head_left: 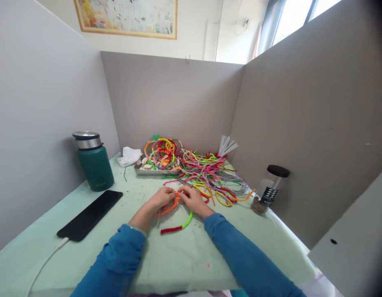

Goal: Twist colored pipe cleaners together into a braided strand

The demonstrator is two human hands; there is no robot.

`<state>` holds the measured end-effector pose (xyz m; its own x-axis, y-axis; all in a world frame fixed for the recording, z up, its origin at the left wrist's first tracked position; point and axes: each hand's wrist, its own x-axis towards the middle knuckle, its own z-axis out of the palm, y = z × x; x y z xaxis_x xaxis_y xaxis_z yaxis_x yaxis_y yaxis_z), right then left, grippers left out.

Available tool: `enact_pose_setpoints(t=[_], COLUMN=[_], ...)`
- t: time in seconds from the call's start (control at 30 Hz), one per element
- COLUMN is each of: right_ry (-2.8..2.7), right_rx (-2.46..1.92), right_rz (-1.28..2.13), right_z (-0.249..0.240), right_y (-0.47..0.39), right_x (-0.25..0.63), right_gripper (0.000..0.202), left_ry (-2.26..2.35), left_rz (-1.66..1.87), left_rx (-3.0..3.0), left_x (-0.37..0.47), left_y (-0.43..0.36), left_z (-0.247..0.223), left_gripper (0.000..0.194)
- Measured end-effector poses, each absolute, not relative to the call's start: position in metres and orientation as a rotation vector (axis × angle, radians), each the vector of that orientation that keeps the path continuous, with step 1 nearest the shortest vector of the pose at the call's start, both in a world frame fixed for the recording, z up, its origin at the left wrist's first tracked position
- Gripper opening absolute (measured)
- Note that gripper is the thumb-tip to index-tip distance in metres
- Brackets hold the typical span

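Note:
Near the middle of the table, my left hand point(162, 198) and my right hand point(192, 199) meet at the fingertips. Both are pinched on an orange pipe cleaner point(170, 210), which curves down below my left fingers. From under my right hand comes a curved pipe cleaner piece, bright green point(187, 220) and then dark red point(171, 230) toward its end. A thin grey wire point(158, 220) hangs beside my left hand. My fingers partly hide the spot where they meet. Just beyond my right hand lie scissors point(184, 182), partly covered.
A metal tray point(156, 172) holds bent pipe cleaner loops and small pieces. Loose coloured pipe cleaners point(206, 165) pile up beside it. White tissue point(129, 156), a green bottle point(95, 163) and a black phone point(90, 215) stand left; a black-lidded jar point(270, 189) leans right. Grey partitions point(172, 95) enclose the table.

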<state>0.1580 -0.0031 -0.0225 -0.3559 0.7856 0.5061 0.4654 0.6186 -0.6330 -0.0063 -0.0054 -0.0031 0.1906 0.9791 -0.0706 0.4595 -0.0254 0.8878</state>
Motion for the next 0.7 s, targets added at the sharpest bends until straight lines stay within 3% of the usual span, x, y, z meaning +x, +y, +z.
enact_pose_setpoints(t=[0.47, 0.7], right_ry=[-1.997, -1.998], right_rx=[-0.979, -0.970], right_rz=[0.518, 0.550], right_z=[-0.022, -0.023], right_y=[-0.004, -0.003], right_x=[0.157, 0.158], right_gripper=[0.017, 0.015], left_ry=[1.364, 1.331], left_rz=[0.843, 0.829], left_rx=[1.874, 1.759], left_x=[-0.008, -0.004], left_y=[0.002, -0.010], left_z=[-0.011, 0.002], left_gripper=[0.020, 0.036])
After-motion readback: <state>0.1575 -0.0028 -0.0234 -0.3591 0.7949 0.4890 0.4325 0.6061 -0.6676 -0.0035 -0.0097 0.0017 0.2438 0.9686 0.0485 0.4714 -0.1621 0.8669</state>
